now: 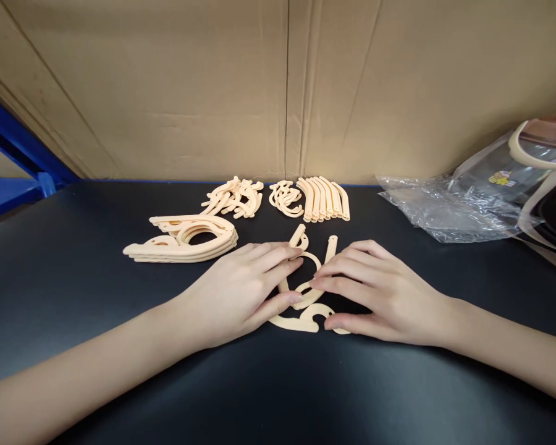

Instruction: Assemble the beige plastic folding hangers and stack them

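My left hand and my right hand lie flat on the black table, fingers stretched toward each other. Both press on a cream plastic hanger assembly that lies between them, made of a flat curved body, a hook and two short arms. The fingertips of both hands touch its curved pieces near the middle. Part of the assembly is hidden under my fingers.
Behind my hands lie a stack of curved cream hanger bodies, a heap of hook pieces, loose rings and a row of curved arms. Clear plastic bags sit at the right. A cardboard wall stands behind.
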`<state>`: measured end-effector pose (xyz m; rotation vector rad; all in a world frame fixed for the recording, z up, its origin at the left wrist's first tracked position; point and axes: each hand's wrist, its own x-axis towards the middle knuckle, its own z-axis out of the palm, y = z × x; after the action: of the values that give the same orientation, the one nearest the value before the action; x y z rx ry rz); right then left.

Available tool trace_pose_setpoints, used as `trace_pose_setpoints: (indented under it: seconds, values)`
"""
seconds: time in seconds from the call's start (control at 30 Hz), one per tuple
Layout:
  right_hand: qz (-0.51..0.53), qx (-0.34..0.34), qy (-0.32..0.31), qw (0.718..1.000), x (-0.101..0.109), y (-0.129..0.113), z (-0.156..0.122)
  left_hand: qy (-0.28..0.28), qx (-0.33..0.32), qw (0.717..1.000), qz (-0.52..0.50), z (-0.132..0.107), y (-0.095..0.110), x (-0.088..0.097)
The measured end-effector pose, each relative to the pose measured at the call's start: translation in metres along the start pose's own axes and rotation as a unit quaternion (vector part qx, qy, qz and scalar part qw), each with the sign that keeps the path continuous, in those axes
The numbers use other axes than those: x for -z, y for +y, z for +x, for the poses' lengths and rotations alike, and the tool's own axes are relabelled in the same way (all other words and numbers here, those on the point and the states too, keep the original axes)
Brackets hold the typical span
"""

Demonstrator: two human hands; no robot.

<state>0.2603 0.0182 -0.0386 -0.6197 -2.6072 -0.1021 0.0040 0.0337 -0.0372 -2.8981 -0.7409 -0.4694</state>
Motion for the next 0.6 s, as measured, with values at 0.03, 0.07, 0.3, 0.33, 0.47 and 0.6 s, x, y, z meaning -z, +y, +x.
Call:
trace_pose_setpoints:
  seconds: [0.03,0.07,0.3,0.33,0.47,0.6]
  values:
    - [-0.006,-0.001,-0.003,1.0,0.0,-0.001,0.0,0.007,-0.007,1.0,0.018,0.0,0.001,0.0]
    - [-0.009,-0.002,-0.004,1.0,0.0,-0.001,0.0,0.013,-0.014,0.999,0.039,0.0,0.002,0.001]
    - [0.023,0.032,0.005,0.999,0.003,-0.003,-0.004,0.028,-0.038,0.992,0.115,0.002,0.005,0.006]
    - [0.029,0.037,-0.001,0.999,0.003,-0.004,-0.004,0.028,-0.041,0.992,0.119,0.002,0.005,0.006]
    - [0.046,0.037,-0.019,0.998,0.007,-0.007,-0.003,0.021,-0.047,0.99,0.134,0.001,0.005,0.006]
    - [0.063,0.0,-0.022,0.998,0.011,0.002,-0.002,0.013,-0.045,0.99,0.131,0.0,0.005,0.007]
